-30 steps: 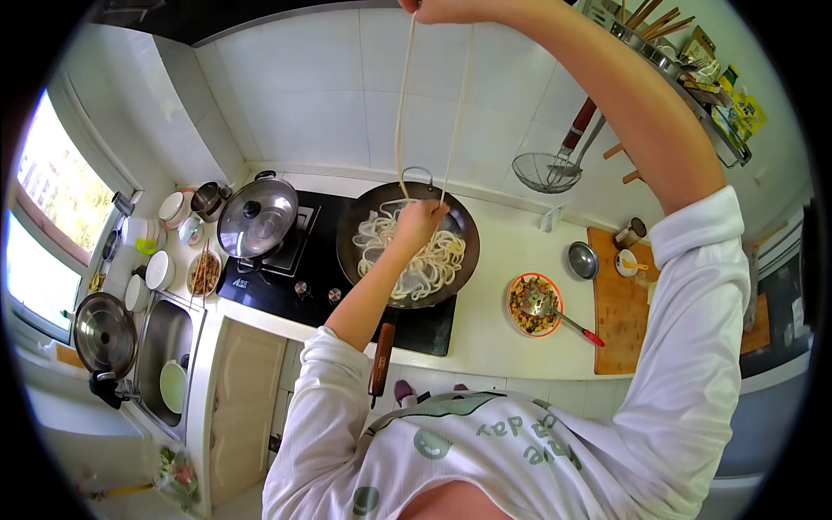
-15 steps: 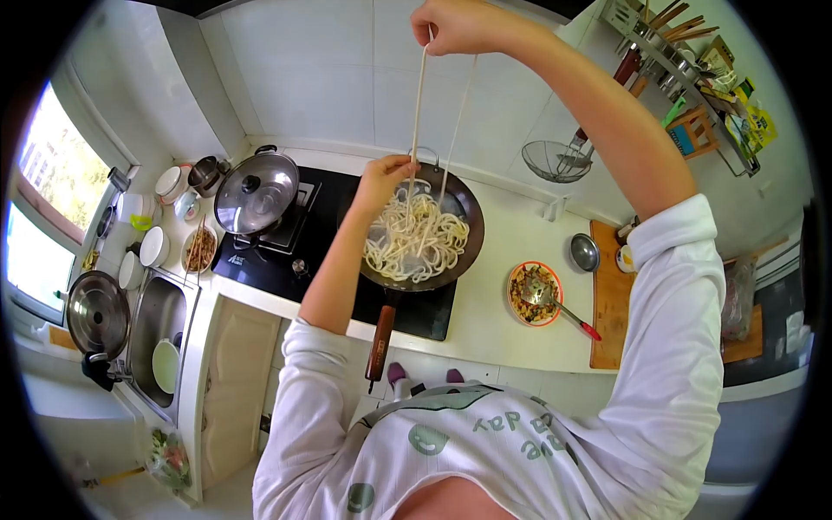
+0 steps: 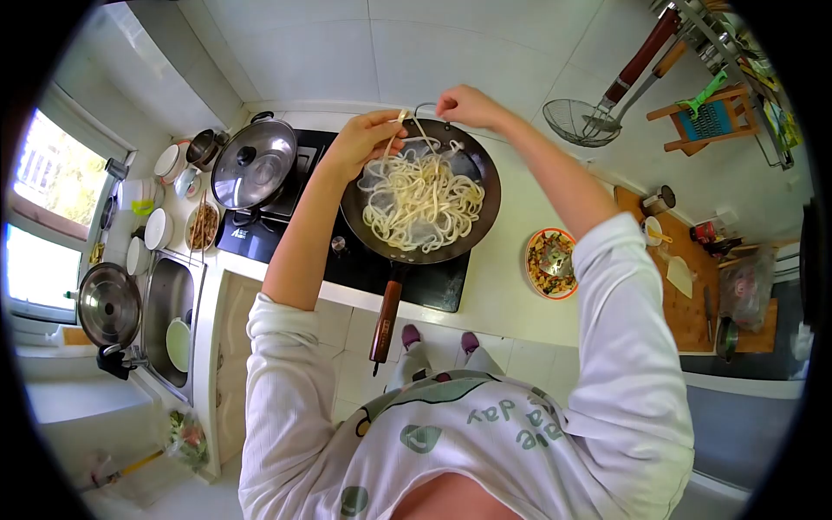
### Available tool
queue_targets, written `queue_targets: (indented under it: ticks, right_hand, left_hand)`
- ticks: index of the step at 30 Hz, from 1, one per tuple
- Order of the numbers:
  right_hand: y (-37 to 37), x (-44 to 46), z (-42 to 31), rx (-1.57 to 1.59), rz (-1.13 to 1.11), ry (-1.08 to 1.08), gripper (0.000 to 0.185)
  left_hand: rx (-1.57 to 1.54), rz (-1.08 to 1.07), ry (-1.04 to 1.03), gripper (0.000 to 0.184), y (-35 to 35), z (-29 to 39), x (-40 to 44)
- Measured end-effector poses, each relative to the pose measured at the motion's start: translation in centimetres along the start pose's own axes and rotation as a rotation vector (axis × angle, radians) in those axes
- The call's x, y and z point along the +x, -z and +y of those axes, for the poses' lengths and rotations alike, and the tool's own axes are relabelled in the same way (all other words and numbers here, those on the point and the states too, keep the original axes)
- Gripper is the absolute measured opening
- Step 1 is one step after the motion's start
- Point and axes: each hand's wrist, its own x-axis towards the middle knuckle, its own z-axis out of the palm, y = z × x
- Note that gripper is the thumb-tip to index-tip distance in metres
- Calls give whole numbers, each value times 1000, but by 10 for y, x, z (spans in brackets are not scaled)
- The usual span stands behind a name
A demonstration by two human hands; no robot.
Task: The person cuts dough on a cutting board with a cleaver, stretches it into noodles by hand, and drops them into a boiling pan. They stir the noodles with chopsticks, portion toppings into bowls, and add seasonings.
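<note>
A wok [image 3: 496,178] with a wooden handle [image 3: 386,321] sits on the black hob [image 3: 442,299]. Pale thick noodles [image 3: 425,204] lie heaped in it, some over steamy liquid. At the wok's far left edge, my left hand [image 3: 364,143] is closed on a noodle [image 3: 401,126] that hangs down from the fingertips. My right hand [image 3: 475,108] is just beyond the far rim, by the wire loop [image 3: 425,108], with its fingers curled together. Whatever they may pinch is hidden.
A lidded pot [image 3: 254,165] stands on the left burner. On the right counter are a bowl of chopped food [image 3: 537,282] and a wooden board [image 3: 693,299]. A wire strainer [image 3: 572,121] hangs from the wall. Further left are a sink [image 3: 165,295] and several white bowls.
My right hand has come down from high above the wok to its far rim, and the long stretched strands have gone. My left hand has moved left and up with a noodle.
</note>
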Motion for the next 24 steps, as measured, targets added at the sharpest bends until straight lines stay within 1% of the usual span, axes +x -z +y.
queue_targets:
  ticks: [2, 3, 4, 5, 6, 7, 8, 9, 11, 12, 13, 15, 16, 17, 19, 20, 21, 22, 23, 24]
  right_hand:
    - [-22, -17, -36, 931, -35, -464, 26]
    - [-34, -24, -46, 934, -37, -466, 26]
    - [-49, -30, -52, 1136, -16, -447, 30]
    - [-59, -31, -54, 1339, 7, -424, 35]
    - [-65, -30, -55, 1344, 10, -426, 35]
    - [-71, -27, -56, 1477, 133, -349, 32]
    - [-76, -26, -54, 1604, 258, -266, 29]
    - [-76, -25, -48, 1608, 261, -267, 29]
    - [-71, -21, -33, 1601, 339, -345, 26]
    - [-62, -24, -33, 1632, 352, -240, 25]
    - [-53, -27, -32, 1632, 352, -241, 25]
    - [-39, -32, -34, 1560, 300, -332, 25]
    - [-36, -36, -37, 1444, 280, -400, 25]
    - [-42, -42, -33, 1446, 279, -407, 25]
    - [-59, -55, -16, 1069, 28, -478, 24]
    - [-69, -62, -11, 894, -11, -565, 23]
    - [-79, -68, -8, 893, -14, -569, 23]
    - [-88, -74, -4, 379, -174, -471, 28]
    - [-90, -82, -9, 123, -250, -421, 30]
    - [-89, -89, -21, -133, -317, -361, 33]
  left_hand:
    - [33, -34, -21, 34, -5, -1, 8]
    - [64, -75, -48, 33, -9, -2, 10]
    - [3, -59, -53, 30, -17, -4, 10]
    - [5, -62, -49, 30, -19, -6, 9]
    - [73, -39, -56, 27, -20, -7, 8]
    - [141, -16, -65, 25, -20, -9, 7]
    - [144, -18, -61, 25, -19, -12, 5]
    - [179, -16, -46, 23, -16, -16, 0]
    - [216, -14, -28, 22, -8, -23, -10]
    - [216, -19, -7, 21, -4, -27, -15]
    - [214, -24, 14, 21, 1, -31, -19]
    - [172, -17, 25, 21, 13, -47, -22]
    - [130, -10, 36, 21, 17, -57, -22]
    - [127, -12, 41, 21, 17, -65, -24]
    - [380, -114, -141, 22, 14, -79, -25]
    - [488, -158, -199, 24, 15, -96, -19]
    - [483, -158, -197, 24, 12, -109, -17]
    - [638, -225, -264, 25, 9, -120, -14]
    - [795, -294, -333, 26, 4, -126, -12]
    - [830, -370, -71, 27, -4, -119, -14]
